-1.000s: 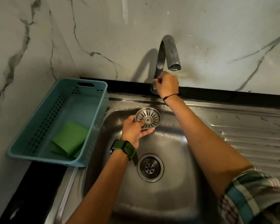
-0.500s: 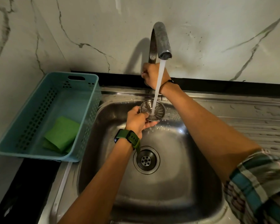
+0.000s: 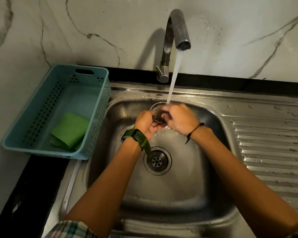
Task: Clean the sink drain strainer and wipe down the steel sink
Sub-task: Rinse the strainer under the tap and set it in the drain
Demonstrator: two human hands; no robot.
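The left hand (image 3: 145,123) and the right hand (image 3: 179,118) both curled round the one drain strainer (image 3: 157,117), gripping it together under the stream of water (image 3: 173,79) over the back of the steel sink (image 3: 193,194); the strainer was mostly hidden between the fingers. No writing or brand could be read anywhere. There was one tap (image 3: 176,31), one open drain hole (image 3: 157,160) in the basin floor, and one blue basket (image 3: 46,148) left of the sink holding green cloths (image 3: 70,128), how many I could not tell. A green-strapped watch (image 3: 133,137) sat on the left wrist, a black cord (image 3: 193,130) on the right. Half a second before, the right hand had been up at the tap's base; it had since come down to join the left on the strainer, and the water kept running.
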